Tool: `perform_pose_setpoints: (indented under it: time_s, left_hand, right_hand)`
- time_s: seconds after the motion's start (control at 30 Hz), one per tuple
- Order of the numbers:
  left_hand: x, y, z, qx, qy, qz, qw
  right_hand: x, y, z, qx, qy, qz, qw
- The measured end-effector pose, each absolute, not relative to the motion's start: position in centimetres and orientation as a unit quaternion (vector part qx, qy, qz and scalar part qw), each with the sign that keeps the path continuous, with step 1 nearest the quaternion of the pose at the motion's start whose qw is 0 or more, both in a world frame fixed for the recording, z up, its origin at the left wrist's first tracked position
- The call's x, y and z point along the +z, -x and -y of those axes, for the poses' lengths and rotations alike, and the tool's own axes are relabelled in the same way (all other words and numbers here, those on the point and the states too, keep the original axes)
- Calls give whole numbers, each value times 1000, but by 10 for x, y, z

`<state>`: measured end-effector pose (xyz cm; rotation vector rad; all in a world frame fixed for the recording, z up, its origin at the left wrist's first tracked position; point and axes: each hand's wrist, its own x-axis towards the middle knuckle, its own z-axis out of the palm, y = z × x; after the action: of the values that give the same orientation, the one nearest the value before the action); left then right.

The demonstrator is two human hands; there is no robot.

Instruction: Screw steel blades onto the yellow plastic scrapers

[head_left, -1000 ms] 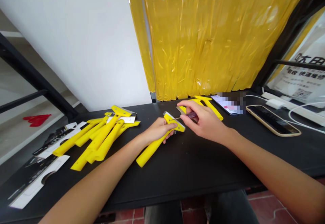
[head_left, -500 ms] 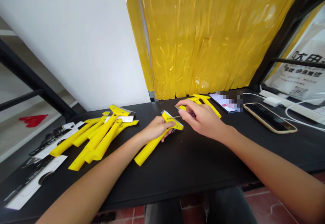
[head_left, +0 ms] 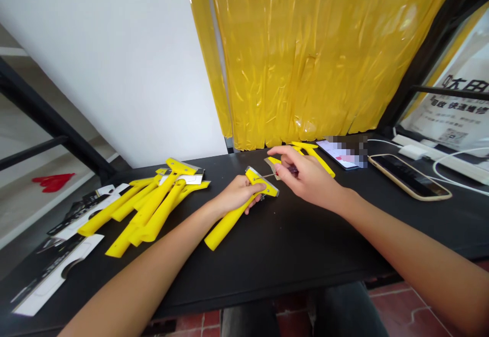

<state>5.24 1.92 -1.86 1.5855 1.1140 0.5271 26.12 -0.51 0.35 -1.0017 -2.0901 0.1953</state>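
My left hand (head_left: 241,194) is closed around a yellow scraper (head_left: 226,226) just below its wide head, the thumb pressing near the head. The scraper's handle slants down toward the table's front edge. Closed in a pinch, my right hand (head_left: 313,178) holds a screwdriver (head_left: 269,175). Its thin shaft points left, with the tip at a screw on the scraper head; most of the screwdriver's handle is hidden by my fingers. Behind the right hand lie more yellow scrapers (head_left: 323,161), partly covered.
At the left is a pile of yellow scrapers (head_left: 153,209) beside black-and-white cardboard sleeves (head_left: 57,276). A lit phone (head_left: 338,155), a dark phone (head_left: 408,176) and a white power strip (head_left: 446,160) with cables lie right. Yellow plastic strips (head_left: 305,62) hang behind the black table (head_left: 298,255).
The fingers of my right hand have shifted on the screwdriver, and more of its shaft and a bit of its handle now show. My left hand keeps the scraper in nearly the same place.
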Motion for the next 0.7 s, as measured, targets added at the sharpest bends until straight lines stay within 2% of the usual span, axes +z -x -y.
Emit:
perform_pose_setpoints:
  time_s: [0.13,0.4,0.7]
  left_hand:
    - [-21,-52,-20,227,-667,-458,542]
    - [-25,-50,-23,225,-668,-455,544]
    - [-27,-52,-22,265,-663,-431,552]
  right_hand:
    - [3,-259,7,63,372,832,406]
    - [4,-259,7,105,404,817,398]
    - [1,-258,7,76,378,836,390]
